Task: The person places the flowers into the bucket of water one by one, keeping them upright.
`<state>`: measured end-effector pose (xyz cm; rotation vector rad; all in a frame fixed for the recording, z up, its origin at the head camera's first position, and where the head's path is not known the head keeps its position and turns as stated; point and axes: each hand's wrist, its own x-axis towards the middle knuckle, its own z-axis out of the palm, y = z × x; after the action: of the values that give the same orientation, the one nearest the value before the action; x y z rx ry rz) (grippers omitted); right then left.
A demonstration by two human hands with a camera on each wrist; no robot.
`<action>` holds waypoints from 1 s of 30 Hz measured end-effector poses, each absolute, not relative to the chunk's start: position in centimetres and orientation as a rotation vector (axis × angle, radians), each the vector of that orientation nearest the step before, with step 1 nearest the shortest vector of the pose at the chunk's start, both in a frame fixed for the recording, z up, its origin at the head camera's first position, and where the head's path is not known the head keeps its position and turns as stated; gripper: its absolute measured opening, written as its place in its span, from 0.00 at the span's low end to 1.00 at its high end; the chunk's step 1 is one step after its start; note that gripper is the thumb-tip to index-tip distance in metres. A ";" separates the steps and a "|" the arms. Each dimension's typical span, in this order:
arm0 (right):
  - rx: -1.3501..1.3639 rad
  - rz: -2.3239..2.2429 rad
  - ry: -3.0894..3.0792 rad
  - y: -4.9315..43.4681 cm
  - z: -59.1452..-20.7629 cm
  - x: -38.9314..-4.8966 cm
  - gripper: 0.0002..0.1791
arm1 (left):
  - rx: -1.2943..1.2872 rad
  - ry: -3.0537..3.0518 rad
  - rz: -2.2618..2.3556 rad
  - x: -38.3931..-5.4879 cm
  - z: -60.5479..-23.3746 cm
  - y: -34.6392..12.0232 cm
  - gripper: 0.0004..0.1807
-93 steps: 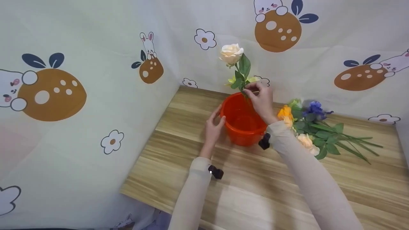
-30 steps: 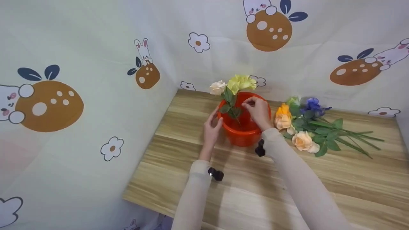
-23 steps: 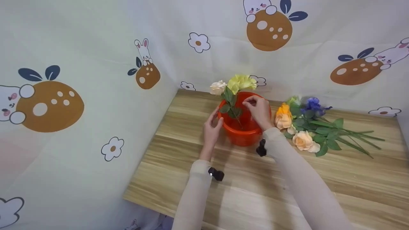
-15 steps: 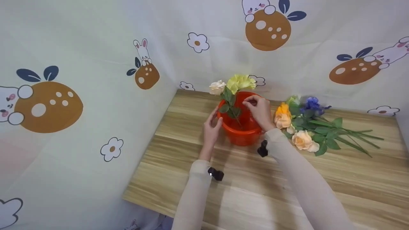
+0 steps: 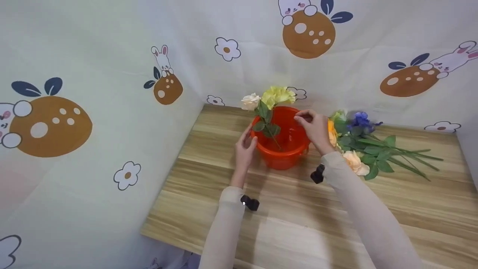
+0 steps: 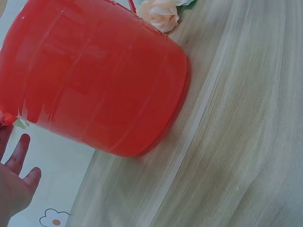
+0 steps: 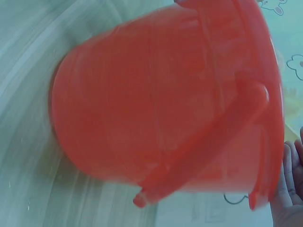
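A red plastic bucket (image 5: 280,160) stands upright on the table, its handle hanging down its side in the right wrist view. A cream rose (image 5: 250,101) and a yellow flower (image 5: 278,95) stand in it, leaning toward the back left of the rim. My left hand (image 5: 245,149) touches the bucket's left rim with its fingers extended; the left wrist view shows these fingers spread beside the red wall. Over the right part of the rim, my right hand (image 5: 315,129) hovers with loosely bent fingers and nothing between them. The stem ends inside the bucket are hard to see.
Right of the bucket lies a bunch of artificial flowers: an orange flower (image 5: 331,131), a peach rose (image 5: 354,163), a blue flower (image 5: 361,121) and green stems (image 5: 410,155) pointing right. Patterned cloth (image 5: 257,30) hangs behind and left of the wooden table (image 5: 194,186).
My right hand held the cream rose above the bucket; the rose now stands inside, released. In the last half second that hand moved right, toward the rim. My left hand stays at the rim.
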<state>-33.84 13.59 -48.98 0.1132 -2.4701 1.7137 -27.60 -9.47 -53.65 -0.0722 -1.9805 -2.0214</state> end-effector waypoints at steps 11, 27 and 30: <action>0.061 1.679 -2.450 16.6 -49.2 -33.7 0.16 | -0.063 -1.999 -1.996 -27.6 -53.7 -9.7 0.26; -0.072 1.564 -2.412 22.8 -51.4 -33.6 0.19 | -0.079 -1.993 -1.995 -27.7 -53.8 -9.5 0.26; -0.119 1.544 -2.421 24.1 -51.7 -33.3 0.21 | -0.079 -2.005 -1.978 -27.7 -53.7 -9.5 0.26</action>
<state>-33.27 24.11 -51.71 -0.1187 -2.4211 1.5444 -27.66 -9.53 -53.73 -0.0787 -2.0052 -1.9776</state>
